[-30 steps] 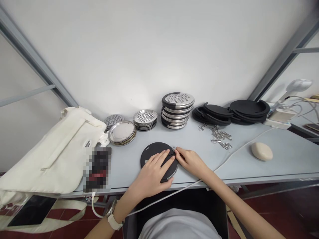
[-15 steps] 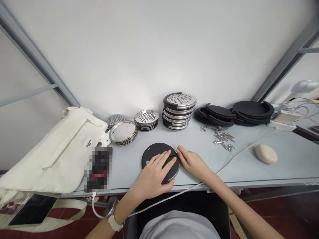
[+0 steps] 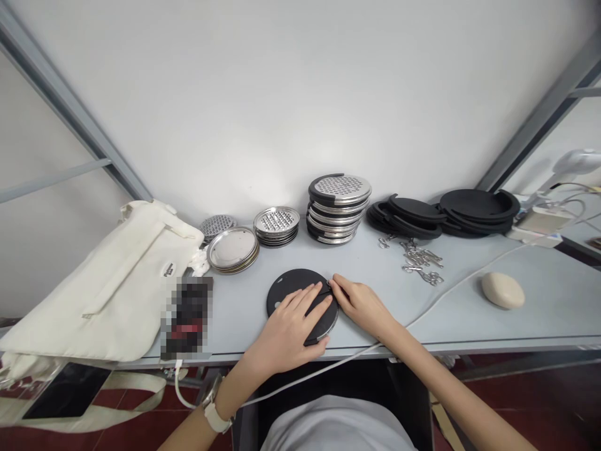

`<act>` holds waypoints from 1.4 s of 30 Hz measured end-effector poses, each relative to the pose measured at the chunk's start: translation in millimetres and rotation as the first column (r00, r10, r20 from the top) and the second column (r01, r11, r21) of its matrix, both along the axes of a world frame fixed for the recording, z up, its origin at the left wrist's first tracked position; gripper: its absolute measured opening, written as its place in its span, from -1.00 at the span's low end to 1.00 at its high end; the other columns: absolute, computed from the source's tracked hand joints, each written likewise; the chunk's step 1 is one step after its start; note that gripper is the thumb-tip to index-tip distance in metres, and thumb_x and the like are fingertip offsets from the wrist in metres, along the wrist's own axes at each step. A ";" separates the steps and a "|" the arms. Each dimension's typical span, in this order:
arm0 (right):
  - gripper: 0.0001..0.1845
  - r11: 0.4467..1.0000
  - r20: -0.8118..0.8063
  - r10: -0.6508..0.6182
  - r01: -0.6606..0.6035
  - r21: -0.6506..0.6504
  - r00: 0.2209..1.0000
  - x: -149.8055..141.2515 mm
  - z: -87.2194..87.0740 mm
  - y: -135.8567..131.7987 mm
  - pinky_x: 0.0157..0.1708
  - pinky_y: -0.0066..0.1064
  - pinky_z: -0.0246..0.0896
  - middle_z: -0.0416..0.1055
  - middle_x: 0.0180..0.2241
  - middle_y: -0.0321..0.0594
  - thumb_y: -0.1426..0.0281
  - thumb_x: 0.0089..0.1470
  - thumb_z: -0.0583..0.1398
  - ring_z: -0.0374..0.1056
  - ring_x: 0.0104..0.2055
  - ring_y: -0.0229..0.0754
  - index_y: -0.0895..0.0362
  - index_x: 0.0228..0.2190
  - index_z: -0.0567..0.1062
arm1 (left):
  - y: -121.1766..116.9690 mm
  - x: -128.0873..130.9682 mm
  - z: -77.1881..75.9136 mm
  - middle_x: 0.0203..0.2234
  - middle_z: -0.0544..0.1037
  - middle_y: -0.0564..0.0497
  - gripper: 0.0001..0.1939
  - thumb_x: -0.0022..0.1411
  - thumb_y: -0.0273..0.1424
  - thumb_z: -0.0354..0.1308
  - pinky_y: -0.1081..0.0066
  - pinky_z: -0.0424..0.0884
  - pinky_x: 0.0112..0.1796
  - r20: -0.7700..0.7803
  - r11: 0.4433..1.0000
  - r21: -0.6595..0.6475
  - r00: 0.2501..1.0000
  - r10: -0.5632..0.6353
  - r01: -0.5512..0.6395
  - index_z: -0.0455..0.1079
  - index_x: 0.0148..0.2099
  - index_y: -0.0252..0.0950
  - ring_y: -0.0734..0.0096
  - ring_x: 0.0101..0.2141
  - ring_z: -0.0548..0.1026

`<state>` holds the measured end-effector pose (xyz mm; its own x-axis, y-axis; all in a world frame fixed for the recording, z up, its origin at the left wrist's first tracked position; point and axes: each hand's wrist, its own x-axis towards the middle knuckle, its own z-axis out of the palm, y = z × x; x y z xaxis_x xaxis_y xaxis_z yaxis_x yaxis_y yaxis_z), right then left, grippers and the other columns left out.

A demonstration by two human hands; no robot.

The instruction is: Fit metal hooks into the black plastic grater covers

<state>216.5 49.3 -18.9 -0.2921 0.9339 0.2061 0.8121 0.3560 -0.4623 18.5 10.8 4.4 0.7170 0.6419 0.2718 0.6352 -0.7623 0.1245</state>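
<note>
A round black disc [image 3: 290, 287] with a metal rim lies flat on the grey table [image 3: 539, 300] in front of me. My left hand [image 3: 286, 331] rests on top of the disc with its fingers spread flat. My right hand [image 3: 360, 305] is at the disc's right edge, its fingertips pinched together on a small part there that I cannot make out. A pile of small metal hooks [image 3: 419, 258] lies to the right, behind my right hand.
Along the wall stand stacks of metal grater discs [image 3: 337, 207], smaller metal plates [image 3: 231, 249] and black rubber rings [image 3: 474, 210]. A cream cloth bag [image 3: 113, 282] lies at left, a pale oval object [image 3: 502, 289] at right. A white cable [image 3: 441, 294] crosses the table.
Both hands stay on the disc; the right fingertips have closed in a little over its right edge, hiding the small metal loop seen there before. The view shifted slightly.
</note>
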 end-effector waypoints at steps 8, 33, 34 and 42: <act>-0.77 0.998 0.036 0.053 -0.054 0.016 0.998 3.6 -1.7 -0.3 -0.51 -0.43 -0.02 0.40 -0.56 -0.29 0.35 0.25 -0.10 0.32 -0.55 -0.19 0.07 -0.39 0.27 | -0.8 0.7 -1.8 0.28 0.01 -0.13 -0.34 0.21 -0.31 0.05 0.11 0.10 0.17 0.012 1.000 0.001 1.000 0.015 -0.015 -0.04 0.32 -0.25 0.15 0.25 0.02; -0.71 0.997 -0.017 0.082 -0.082 0.002 0.997 5.8 -3.1 0.9 -0.45 -0.43 0.07 0.44 -0.48 -0.24 0.32 0.29 -0.14 0.37 -0.47 -0.16 0.08 -0.36 0.29 | 0.2 0.8 -2.5 0.28 -0.01 -0.13 -0.33 0.19 -0.30 0.07 0.17 0.06 0.19 -0.016 1.000 -0.010 1.000 0.024 -0.024 -0.02 0.31 -0.28 0.20 0.26 -0.02; -0.71 0.997 -0.026 0.082 -0.082 0.000 0.996 5.9 -3.0 1.0 -0.45 -0.43 0.07 0.44 -0.48 -0.24 0.32 0.29 -0.14 0.37 -0.47 -0.17 0.08 -0.37 0.30 | 0.3 0.8 -2.5 0.28 -0.01 -0.13 -0.33 0.20 -0.30 0.07 0.17 0.06 0.19 -0.016 1.000 -0.011 1.000 0.026 -0.026 -0.02 0.31 -0.28 0.20 0.26 -0.02; -0.72 0.996 -0.024 0.084 -0.084 0.011 0.996 6.2 -5.1 1.4 -0.47 -0.43 0.05 0.43 -0.49 -0.25 0.31 0.29 -0.13 0.37 -0.49 -0.17 0.07 -0.38 0.28 | -0.2 0.7 -1.2 0.28 0.00 -0.13 -0.34 0.20 -0.31 0.06 0.16 0.07 0.18 0.000 1.000 -0.008 1.000 0.020 -0.020 -0.01 0.31 -0.27 0.18 0.25 0.00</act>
<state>222.7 50.6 -24.0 -0.3643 0.9040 0.2236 0.7675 0.4274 -0.4777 19.2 10.6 3.2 0.7038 0.6586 0.2663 0.6506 -0.7481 0.1307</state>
